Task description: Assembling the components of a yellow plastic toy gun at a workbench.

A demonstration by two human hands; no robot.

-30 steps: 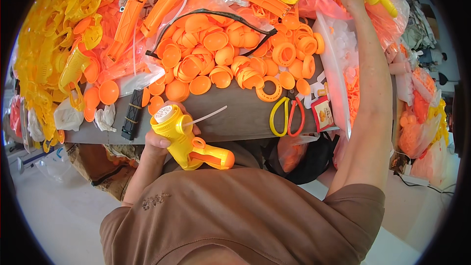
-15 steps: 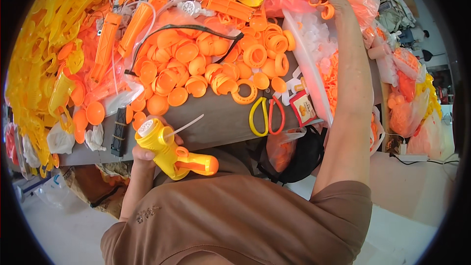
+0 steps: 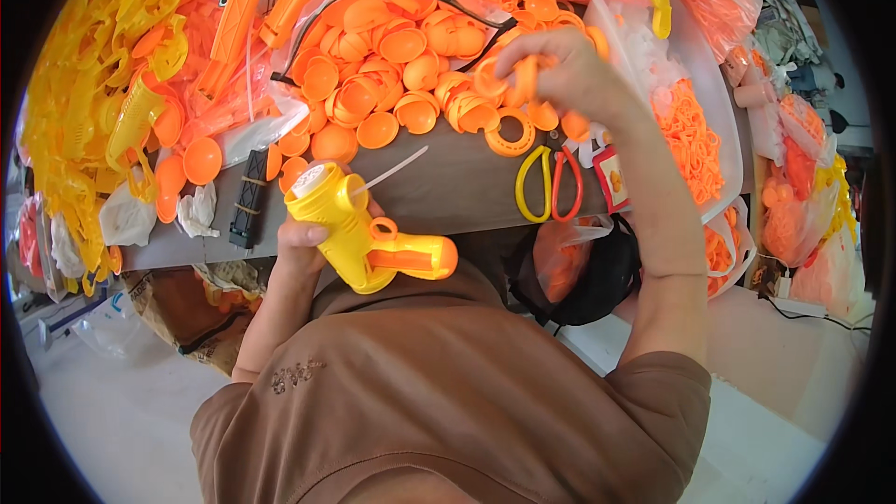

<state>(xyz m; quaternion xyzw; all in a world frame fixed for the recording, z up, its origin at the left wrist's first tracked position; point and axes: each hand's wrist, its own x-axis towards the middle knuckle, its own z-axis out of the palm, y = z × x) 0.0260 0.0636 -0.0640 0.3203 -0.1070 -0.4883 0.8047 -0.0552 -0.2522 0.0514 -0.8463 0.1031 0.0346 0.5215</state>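
- In the head view, the left hand was wrapped around a shiny yellow plastic gun-shaped body, thumb on its near side; the body sat upright in that grip, in front of the person's chest.
- Above those fingers, its round white perforated disc faced upward; to their right stretched its stubby orange-and-yellow plastic handle.
- The right hand had its fingers curled around small orange plastic looped pieces; motion blur hid their number and exact shape.
- Good handling, I judged, called for a firm left grip low on the body, its upper end unobstructed, and a light right pinch parting one piece from the others.
- A thin whitish flexible tube slanted up from the body toward the right fingers; approaching from beside it seemed safer than across it.
- Left of the left fingers lay a black plastic ribbed strip; below the right fingers, yellow-and-red-handled scissors.
- Between the hands, bare grey tabletop offered room, bounded beyond by heaped orange plastic cups and nearer by the table's edge.
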